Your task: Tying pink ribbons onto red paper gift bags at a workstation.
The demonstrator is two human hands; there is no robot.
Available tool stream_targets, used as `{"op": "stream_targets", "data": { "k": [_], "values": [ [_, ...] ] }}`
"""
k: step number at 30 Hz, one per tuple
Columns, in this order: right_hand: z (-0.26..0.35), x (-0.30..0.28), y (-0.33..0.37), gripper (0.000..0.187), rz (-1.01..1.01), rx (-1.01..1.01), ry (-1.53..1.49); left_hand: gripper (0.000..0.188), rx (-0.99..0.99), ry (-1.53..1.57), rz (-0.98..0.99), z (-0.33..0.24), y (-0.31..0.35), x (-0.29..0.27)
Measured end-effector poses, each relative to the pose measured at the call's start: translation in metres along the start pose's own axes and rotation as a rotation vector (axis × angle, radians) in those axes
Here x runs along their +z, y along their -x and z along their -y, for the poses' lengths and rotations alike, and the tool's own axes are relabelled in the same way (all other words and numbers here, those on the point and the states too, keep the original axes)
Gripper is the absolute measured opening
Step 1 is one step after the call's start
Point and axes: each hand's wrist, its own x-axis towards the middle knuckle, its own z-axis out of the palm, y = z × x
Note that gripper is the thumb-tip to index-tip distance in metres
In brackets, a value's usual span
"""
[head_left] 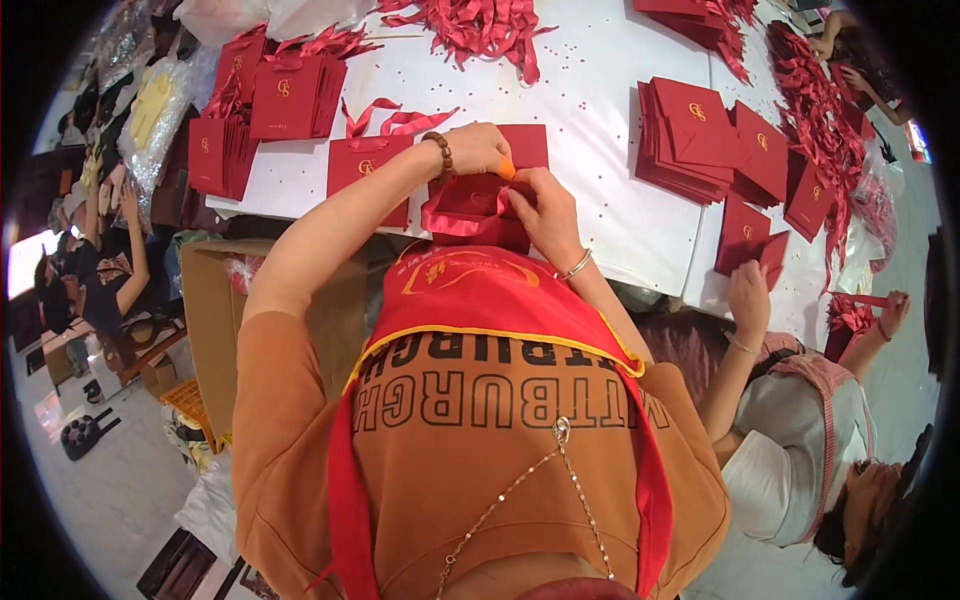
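A dark red paper gift bag (478, 192) with gold printing lies in front of me at the table's near edge. Its red ribbon handle (455, 222) loops towards my apron. My left hand (475, 150), below a bead bracelet, is closed at the bag's upper part. A small orange piece (507, 169) shows at its fingertips; whether it is worn or held I cannot tell. My right hand (548, 208) pinches the bag's edge beside the ribbon, fingers bent, close to the left. Another red bag (365, 165) with its ribbon lies under my left forearm.
Bag stacks stand at the left (297, 97) and right (685, 135) of the white table (590, 110). A ribbon heap (485, 35) lies at the far side. An open cardboard box (215, 330) stands left. A co-worker's hand (748, 300) holds a bag at the right.
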Motion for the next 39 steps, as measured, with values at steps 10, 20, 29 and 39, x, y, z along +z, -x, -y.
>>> {"op": "stream_targets", "data": {
  "k": [10, 20, 29, 39],
  "values": [
    [-0.014, -0.002, 0.005, 0.016, -0.009, 0.174, -0.196, 0.017, 0.108, 0.039, -0.018, 0.0, -0.009, 0.008],
    [-0.005, -0.004, 0.004, 0.018, 0.025, 0.076, -0.125, 0.033, 0.215, 0.155, -0.348, 0.051, -0.021, -0.028],
    [-0.005, -0.005, 0.004, 0.017, 0.016, 0.037, 0.027, 0.06, -0.203, 0.337, 0.082, 0.014, -0.011, -0.019],
    [-0.008, 0.003, 0.007, 0.021, -0.038, 0.073, -0.158, 0.031, 0.059, 0.315, 0.04, -0.008, -0.01, -0.006]
  ]
}}
